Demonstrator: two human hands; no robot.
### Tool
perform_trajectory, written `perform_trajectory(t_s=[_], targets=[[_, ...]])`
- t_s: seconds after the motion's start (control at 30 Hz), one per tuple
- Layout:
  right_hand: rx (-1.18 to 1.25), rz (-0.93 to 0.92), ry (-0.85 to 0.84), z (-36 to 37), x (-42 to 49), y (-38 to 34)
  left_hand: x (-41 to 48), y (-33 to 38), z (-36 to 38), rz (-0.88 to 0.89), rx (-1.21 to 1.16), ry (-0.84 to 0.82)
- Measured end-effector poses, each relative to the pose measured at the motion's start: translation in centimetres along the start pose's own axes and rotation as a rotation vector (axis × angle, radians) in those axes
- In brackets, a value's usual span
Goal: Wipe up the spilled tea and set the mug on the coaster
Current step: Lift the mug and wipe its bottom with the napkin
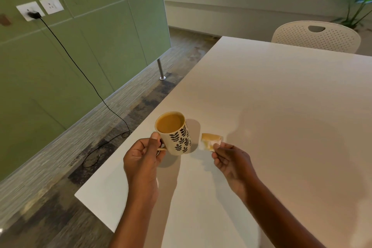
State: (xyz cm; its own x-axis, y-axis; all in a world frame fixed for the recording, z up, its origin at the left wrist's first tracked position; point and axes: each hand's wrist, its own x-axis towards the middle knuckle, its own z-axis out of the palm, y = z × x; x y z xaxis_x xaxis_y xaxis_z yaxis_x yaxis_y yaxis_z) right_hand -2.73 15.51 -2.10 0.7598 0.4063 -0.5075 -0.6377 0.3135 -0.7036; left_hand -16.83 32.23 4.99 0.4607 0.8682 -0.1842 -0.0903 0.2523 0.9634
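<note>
Two hands work: the left hand [144, 159] grips the mug [174, 133] by its handle. Just right, the right hand [231, 160] pinches a tea-stained tissue [211, 141]; no coaster shows.

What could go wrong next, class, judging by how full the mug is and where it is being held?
1. The mug, gripped by its handle in the left hand, is nearly full of tea and seems tilted, so it may spill again.
2. It sits close to the table's left edge, so a slip could send tea onto the floor.
3. The tissue pinched in the right hand is already stained and may smear.
</note>
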Motion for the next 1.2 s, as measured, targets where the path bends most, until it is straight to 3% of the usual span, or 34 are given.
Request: perform_trajectory(t_s=[0.5,1.2], targets=[[0.168,0.106,-0.172,3.1,0.3,1.3,-2.1,1.0,1.2,-0.012,0.042,-0.061],[0.325,0.237,-0.264,5.8,-0.5,2.3,-3.2,1.7,0.9,0.063,0.063,-0.121]])
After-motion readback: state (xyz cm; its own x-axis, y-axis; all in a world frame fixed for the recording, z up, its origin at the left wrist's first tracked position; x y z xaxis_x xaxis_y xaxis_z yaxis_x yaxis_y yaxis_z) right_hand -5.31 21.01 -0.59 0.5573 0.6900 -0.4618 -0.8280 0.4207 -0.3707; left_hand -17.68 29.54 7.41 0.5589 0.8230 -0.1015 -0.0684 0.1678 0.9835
